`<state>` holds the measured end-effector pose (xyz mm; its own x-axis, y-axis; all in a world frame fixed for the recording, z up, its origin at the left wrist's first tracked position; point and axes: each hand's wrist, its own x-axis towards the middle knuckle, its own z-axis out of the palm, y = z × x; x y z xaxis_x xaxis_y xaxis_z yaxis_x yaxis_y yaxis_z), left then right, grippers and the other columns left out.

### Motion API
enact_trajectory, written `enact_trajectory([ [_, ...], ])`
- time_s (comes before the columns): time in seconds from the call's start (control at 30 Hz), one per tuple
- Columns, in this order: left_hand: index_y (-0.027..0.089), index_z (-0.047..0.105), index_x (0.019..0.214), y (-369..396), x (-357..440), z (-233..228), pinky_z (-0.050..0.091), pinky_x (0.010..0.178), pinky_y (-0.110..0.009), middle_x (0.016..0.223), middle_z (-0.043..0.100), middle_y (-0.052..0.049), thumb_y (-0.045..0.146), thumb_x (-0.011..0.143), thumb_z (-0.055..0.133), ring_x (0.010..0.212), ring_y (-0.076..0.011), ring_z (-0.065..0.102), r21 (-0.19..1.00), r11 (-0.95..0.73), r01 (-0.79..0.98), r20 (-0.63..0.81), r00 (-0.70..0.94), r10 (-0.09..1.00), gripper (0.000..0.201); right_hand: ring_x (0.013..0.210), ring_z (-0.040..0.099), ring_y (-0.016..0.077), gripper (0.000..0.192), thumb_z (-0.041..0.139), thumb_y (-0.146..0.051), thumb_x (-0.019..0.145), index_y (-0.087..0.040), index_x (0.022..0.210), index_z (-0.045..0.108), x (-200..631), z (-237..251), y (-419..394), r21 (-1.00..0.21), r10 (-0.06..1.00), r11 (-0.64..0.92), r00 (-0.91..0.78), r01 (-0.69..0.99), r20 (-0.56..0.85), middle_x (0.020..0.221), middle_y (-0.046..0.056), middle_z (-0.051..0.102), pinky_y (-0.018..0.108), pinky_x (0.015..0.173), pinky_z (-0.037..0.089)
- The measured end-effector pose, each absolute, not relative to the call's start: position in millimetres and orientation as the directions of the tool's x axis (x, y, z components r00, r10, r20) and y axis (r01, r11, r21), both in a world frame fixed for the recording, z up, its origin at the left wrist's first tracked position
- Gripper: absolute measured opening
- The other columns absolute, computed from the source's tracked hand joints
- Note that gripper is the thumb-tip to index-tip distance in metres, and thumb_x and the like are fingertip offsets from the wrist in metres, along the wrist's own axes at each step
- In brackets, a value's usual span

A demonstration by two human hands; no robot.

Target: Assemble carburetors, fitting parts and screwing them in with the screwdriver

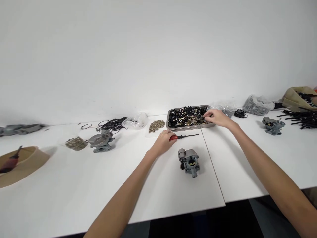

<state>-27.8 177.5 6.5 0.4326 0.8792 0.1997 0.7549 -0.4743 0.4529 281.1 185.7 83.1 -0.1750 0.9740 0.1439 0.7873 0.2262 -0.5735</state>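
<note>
Left hand [162, 141] clamped on red-handled screwdriver [183, 136] at frame centre; right hand [216, 117] pinching among small parts in metal tray [170, 126], upper centre-right. Carburetor [189, 161] sits loose on desk [74, 185] below. Risk: screwdriver sweep knocks it.

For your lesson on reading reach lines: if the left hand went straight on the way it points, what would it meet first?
The left hand points up and right along the screwdriver it rests on; past its tip, probably the tray rim, though depth is unclear.
</note>
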Motion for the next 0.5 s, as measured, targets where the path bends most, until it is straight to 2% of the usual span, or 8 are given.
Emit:
enact_trajectory([
  [0.07,0.020,0.075,0.091,176.2,-30.2,2.0,0.053,0.092,-0.046,0.100,0.069,-0.011,0.030,0.080,0.062,0.099,-0.0278,0.063,0.541,-0.443,0.715,0.209,0.395,0.894,0.020,0.101,0.066,0.0223,0.020,0.058,-0.017,0.091,-0.016,0.104,0.073,286.6,81.7,207.4,-0.505,0.982,0.186,-0.142,0.843,0.124,0.115,0.012,0.071,0.034,0.090,0.051],
  [0.17,0.019,0.075,0.081,175.4,-35.9,5.8,0.056,0.082,-0.039,0.089,0.071,-0.008,0.030,0.069,0.074,0.084,-0.0218,0.065,0.754,-0.277,0.596,0.129,0.279,0.952,0.016,0.097,0.067,0.0215,0.018,0.061,-0.014,0.090,-0.015,0.101,0.075,279.2,64.5,232.2,-0.466,0.988,0.155,-0.131,0.871,0.083,0.109,0.012,0.073,0.031,0.088,0.051],
  [0.23,0.017,0.074,0.081,174.8,-39.8,11.7,0.056,0.072,-0.035,0.081,0.071,-0.006,0.033,0.065,0.080,0.071,-0.0173,0.064,0.886,-0.177,0.428,0.082,0.231,0.969,0.023,0.091,0.067,0.0205,0.017,0.062,-0.013,0.089,-0.015,0.100,0.075,271.4,49.6,241.7,-0.444,0.992,0.128,-0.117,0.887,0.052,0.103,0.011,0.073,0.031,0.086,0.051],
  [0.3,0.015,0.073,0.082,174.0,-43.3,18.0,0.055,0.061,-0.032,0.073,0.069,-0.005,0.038,0.065,0.082,0.059,-0.0137,0.060,0.971,-0.137,0.197,0.096,0.207,0.974,0.030,0.085,0.066,0.0189,0.018,0.062,-0.014,0.089,-0.015,0.101,0.076,267.2,38.6,247.1,-0.421,0.995,0.101,-0.099,0.901,0.028,0.098,0.010,0.073,0.031,0.084,0.050],
  [0.4,0.013,0.066,0.078,174.5,-48.8,27.7,0.051,0.047,-0.029,0.069,0.065,-0.004,0.044,0.065,0.082,0.049,-0.0119,0.057,0.985,-0.136,-0.108,0.148,0.105,0.983,0.037,0.080,0.064,0.0166,0.017,0.063,-0.017,0.089,-0.017,0.102,0.075,268.6,32.6,253.1,-0.394,0.996,0.078,-0.086,0.916,-0.004,0.096,0.008,0.072,0.029,0.080,0.048],
  [0.5,0.013,0.061,0.076,179.1,-59.6,37.3,0.048,0.041,-0.027,0.069,0.061,-0.002,0.047,0.067,0.079,0.046,-0.0105,0.055,0.955,-0.234,-0.185,0.226,-0.064,0.972,0.039,0.079,0.063,0.0160,0.012,0.066,-0.017,0.088,-0.017,0.096,0.074,271.7,33.1,258.2,-0.371,0.997,0.056,-0.070,0.927,-0.023,0.098,0.008,0.072,0.027,0.076,0.047],
])
